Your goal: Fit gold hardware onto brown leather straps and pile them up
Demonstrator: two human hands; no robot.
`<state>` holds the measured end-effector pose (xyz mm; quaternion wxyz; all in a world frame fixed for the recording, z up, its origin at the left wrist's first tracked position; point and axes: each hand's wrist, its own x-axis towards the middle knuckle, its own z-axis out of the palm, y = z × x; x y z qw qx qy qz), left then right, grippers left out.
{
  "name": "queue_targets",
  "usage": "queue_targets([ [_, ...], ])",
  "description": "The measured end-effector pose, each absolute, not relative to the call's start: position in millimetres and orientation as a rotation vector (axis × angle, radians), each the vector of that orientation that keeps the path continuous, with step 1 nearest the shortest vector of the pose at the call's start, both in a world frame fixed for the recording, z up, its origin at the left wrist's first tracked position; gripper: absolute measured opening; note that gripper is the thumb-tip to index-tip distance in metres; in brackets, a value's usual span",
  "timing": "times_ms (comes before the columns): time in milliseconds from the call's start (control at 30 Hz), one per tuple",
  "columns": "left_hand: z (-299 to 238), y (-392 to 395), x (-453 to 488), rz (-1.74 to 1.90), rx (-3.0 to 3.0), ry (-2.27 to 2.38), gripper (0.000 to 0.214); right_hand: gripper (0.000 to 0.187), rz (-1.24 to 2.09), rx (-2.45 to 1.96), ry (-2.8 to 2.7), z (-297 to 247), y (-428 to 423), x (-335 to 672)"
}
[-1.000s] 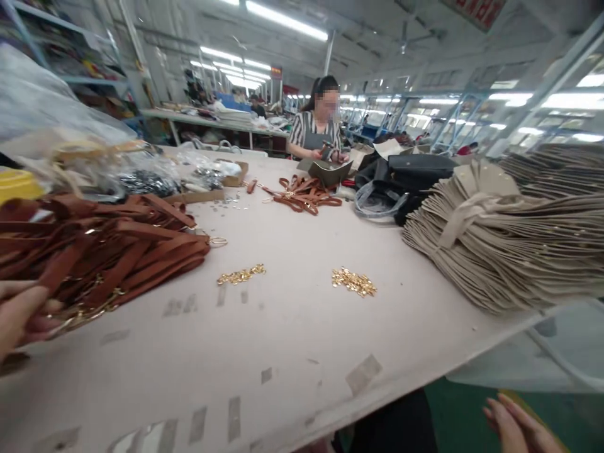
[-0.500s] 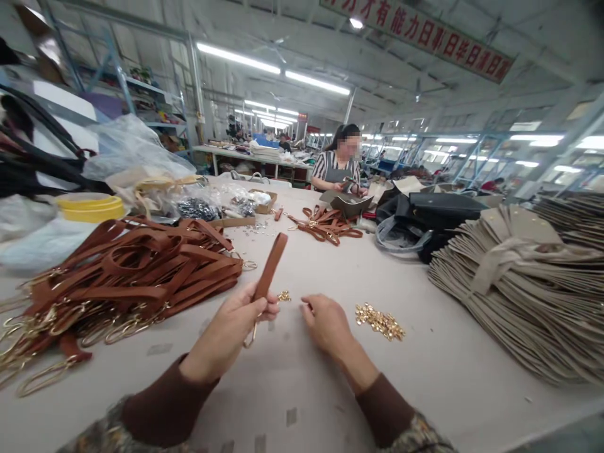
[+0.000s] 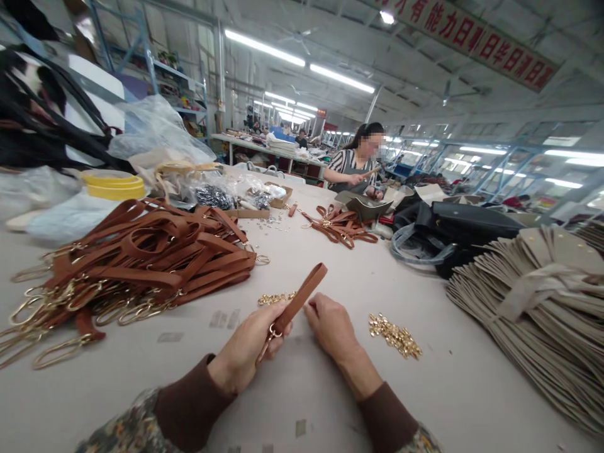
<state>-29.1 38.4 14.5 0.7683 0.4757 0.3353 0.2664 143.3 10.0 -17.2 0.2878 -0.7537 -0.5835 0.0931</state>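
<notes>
My left hand [image 3: 252, 343] is closed around a brown leather strap [image 3: 306, 294], folded into a loop that slants up and to the right. The strap's gold metal clasp [image 3: 263, 348] hangs down by my palm. Close beside the strap, my right hand [image 3: 333, 326] has its fingers curled and pinched together; what they hold, if anything, is hidden. Gold metal studs [image 3: 274, 298] lie behind my left hand. A larger heap of gold studs [image 3: 395, 335] sits to the right of my right hand.
A big pile of brown straps with gold clasps [image 3: 155, 261] covers the table's left. Further back lie a smaller strap pile [image 3: 342, 225], yellow tape rolls [image 3: 113, 185] and plastic bags. Grey-beige panels [image 3: 533, 302] are stacked right, near a black bag [image 3: 467, 226]. A person [image 3: 356, 163] works across the table.
My left hand has brought the strap rightward, close to my right hand, and the strap tilts further right. The view has shifted a little, and the person opposite has raised a hand with a strip.
</notes>
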Motion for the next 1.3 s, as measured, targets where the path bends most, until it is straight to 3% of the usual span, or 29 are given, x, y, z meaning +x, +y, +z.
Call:
queue_targets([
  [467,8.7,16.1,-18.4,0.572,1.587,0.577,0.045,0.025,0.974,-1.337,-0.81,-1.5,-82.2,126.1],
  [633,2.7,12.4,-15.1,0.526,1.461,0.541,0.035,0.021,0.996,-1.303,-0.826,-8.5,-79.3,115.6],
  [1133,5.1,6.4,-19.0,0.56,1.708,0.551,0.042,0.009,0.866,-1.415,-0.936,-18.5,-80.9,110.6],
  [1300,5.3,2.9,-18.2,0.588,1.755,0.565,0.037,0.017,0.893,-1.364,-0.835,-21.1,-80.2,107.5],
])
